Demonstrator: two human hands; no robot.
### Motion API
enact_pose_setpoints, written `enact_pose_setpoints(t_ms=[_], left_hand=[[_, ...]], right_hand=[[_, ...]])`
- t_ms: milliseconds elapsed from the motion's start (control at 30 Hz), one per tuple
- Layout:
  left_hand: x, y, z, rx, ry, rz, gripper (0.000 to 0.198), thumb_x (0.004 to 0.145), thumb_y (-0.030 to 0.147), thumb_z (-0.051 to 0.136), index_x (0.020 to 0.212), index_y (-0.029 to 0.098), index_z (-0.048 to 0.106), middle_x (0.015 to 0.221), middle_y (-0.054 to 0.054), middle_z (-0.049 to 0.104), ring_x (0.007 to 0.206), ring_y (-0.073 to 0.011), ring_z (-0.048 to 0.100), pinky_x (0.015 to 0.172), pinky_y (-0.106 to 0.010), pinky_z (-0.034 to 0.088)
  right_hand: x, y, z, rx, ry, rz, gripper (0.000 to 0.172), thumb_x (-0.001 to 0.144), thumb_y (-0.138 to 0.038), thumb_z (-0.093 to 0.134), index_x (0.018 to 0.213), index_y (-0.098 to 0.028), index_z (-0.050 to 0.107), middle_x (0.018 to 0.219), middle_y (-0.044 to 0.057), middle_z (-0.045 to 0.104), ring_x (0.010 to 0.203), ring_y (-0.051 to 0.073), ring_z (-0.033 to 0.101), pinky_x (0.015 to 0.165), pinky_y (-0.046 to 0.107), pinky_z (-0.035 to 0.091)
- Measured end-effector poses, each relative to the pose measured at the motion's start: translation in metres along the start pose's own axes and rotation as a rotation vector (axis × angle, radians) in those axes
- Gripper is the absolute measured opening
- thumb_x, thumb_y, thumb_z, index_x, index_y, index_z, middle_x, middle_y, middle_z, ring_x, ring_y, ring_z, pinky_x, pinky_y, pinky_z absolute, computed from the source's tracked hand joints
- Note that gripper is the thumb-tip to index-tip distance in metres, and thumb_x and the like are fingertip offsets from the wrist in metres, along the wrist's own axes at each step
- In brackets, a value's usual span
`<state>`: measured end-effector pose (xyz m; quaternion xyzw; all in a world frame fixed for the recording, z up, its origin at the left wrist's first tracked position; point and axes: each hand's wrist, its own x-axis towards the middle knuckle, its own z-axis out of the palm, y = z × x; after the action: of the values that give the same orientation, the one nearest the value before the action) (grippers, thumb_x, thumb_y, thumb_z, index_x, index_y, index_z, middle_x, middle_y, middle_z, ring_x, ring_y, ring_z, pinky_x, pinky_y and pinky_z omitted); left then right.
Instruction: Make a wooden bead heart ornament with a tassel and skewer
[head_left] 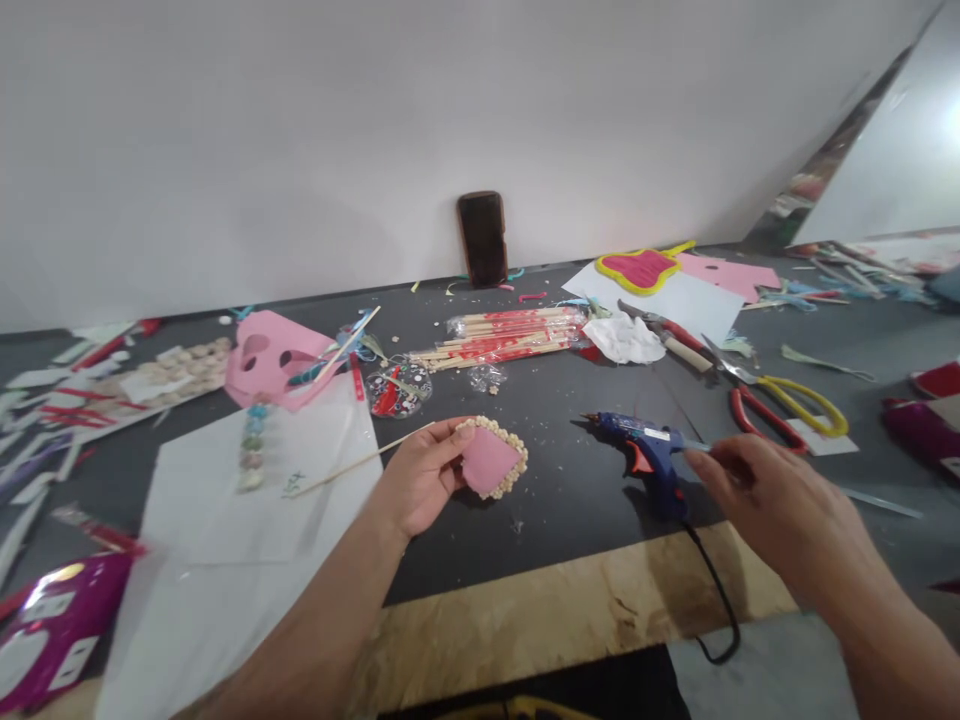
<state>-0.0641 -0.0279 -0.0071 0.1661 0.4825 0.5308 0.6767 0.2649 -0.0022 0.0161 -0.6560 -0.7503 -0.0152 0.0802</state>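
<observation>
My left hand (pixel 431 465) is closed on a small pink heart (pixel 489 464), its thumb on the face. Small cream-coloured bits, like beads or kernels, line the heart's edge. A thin wooden stick (pixel 364 462) runs leftward from behind my left fingers; whether they touch it I cannot tell. At the right, a blue glue gun (pixel 646 450) with an orange trigger stands on the dark table, nozzle pointing left. My right hand (pixel 772 495) is behind it, fingers pinched on the clear glue stick (pixel 697 446) that sticks out of its rear end.
Scissors with red and yellow handles (pixel 802 400) lie beyond my right hand. Wrapped chopsticks (pixel 502 338) and crumpled white tissue (pixel 624 338) lie in the middle. A phone (pixel 483 238) leans on the wall. White paper (pixel 247 500) and a pink cut-out (pixel 274 355) are at left.
</observation>
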Motion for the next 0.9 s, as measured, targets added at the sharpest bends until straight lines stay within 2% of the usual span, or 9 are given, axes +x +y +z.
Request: enact_pose_setpoints(t_ms=[100,200,267,367,500,567,633,767,900], left_hand=[[-0.001,-0.001,0.001,0.011,-0.018,0.045,0.031,0.064,0.029,0.080,0.089,0.013,0.068,0.079,-0.004,0.068,0.066,-0.0116,0.062,0.063,-0.025,0.052],[-0.004,-0.002,0.002,0.062,-0.050,0.086,0.031,0.066,0.031,0.079,0.090,0.014,0.069,0.079,-0.002,0.067,0.065,-0.0091,0.060,0.061,-0.022,0.049],[-0.007,-0.002,0.003,0.120,-0.052,0.107,0.030,0.067,0.032,0.078,0.090,0.015,0.069,0.077,-0.001,0.066,0.064,-0.0085,0.058,0.060,-0.021,0.048],[-0.012,-0.001,0.006,0.238,-0.049,0.161,0.029,0.069,0.033,0.075,0.091,0.017,0.069,0.077,0.000,0.067,0.065,-0.0090,0.057,0.061,-0.021,0.046],[-0.017,0.003,0.009,0.456,-0.069,0.255,0.024,0.074,0.033,0.070,0.093,0.018,0.070,0.081,-0.002,0.070,0.070,-0.0116,0.060,0.064,-0.021,0.047],[-0.020,0.004,0.011,0.553,-0.081,0.275,0.022,0.076,0.033,0.068,0.093,0.018,0.070,0.084,-0.002,0.071,0.075,-0.0132,0.063,0.066,-0.021,0.048],[-0.022,0.006,0.013,0.621,-0.090,0.280,0.021,0.077,0.031,0.066,0.093,0.018,0.070,0.086,-0.002,0.072,0.079,-0.0143,0.065,0.069,-0.021,0.049],[-0.025,0.007,0.018,0.637,-0.122,0.261,0.016,0.078,0.027,0.065,0.090,0.018,0.069,0.084,-0.001,0.074,0.078,-0.0148,0.068,0.072,-0.023,0.052],[-0.024,0.006,0.021,0.569,-0.148,0.221,0.012,0.076,0.023,0.066,0.087,0.019,0.068,0.082,0.000,0.075,0.079,-0.0157,0.070,0.073,-0.024,0.054]], right_hand=[[0.002,-0.007,0.008,0.046,-0.160,0.061,0.047,0.076,-0.070,0.047,0.077,-0.025,0.061,0.057,0.007,0.064,0.052,0.028,0.061,0.044,0.033,0.037],[0.009,-0.014,0.016,0.081,-0.204,0.093,0.051,0.071,-0.072,0.050,0.080,-0.022,0.061,0.061,0.007,0.065,0.053,0.028,0.061,0.046,0.034,0.039],[0.012,-0.017,0.018,0.197,-0.272,0.130,0.048,0.070,-0.069,0.053,0.079,-0.022,0.062,0.064,0.006,0.066,0.057,0.027,0.061,0.050,0.034,0.041],[0.013,-0.019,0.016,0.594,-0.312,0.220,0.042,0.066,-0.060,0.062,0.082,-0.021,0.062,0.074,0.006,0.067,0.066,0.024,0.062,0.056,0.033,0.045],[0.005,-0.024,0.012,1.226,-0.351,0.545,0.042,0.056,-0.043,0.077,0.089,-0.023,0.059,0.073,0.002,0.065,0.058,0.018,0.059,0.047,0.027,0.047],[0.001,-0.027,0.011,1.455,-0.361,0.700,0.044,0.053,-0.034,0.080,0.093,-0.025,0.062,0.076,0.003,0.066,0.056,0.016,0.058,0.044,0.025,0.049],[-0.003,-0.031,0.010,1.654,-0.393,0.776,0.039,0.056,-0.031,0.078,0.092,-0.024,0.066,0.082,0.005,0.067,0.057,0.014,0.058,0.043,0.021,0.050],[-0.011,-0.040,0.007,1.935,-0.638,0.773,0.034,0.058,-0.030,0.075,0.091,-0.019,0.070,0.074,0.005,0.065,0.051,0.009,0.052,0.038,0.014,0.045],[-0.017,-0.056,0.002,1.897,-0.584,0.679,0.044,0.058,-0.021,0.077,0.100,-0.022,0.068,0.084,0.004,0.067,0.054,0.008,0.054,0.046,0.016,0.047]])
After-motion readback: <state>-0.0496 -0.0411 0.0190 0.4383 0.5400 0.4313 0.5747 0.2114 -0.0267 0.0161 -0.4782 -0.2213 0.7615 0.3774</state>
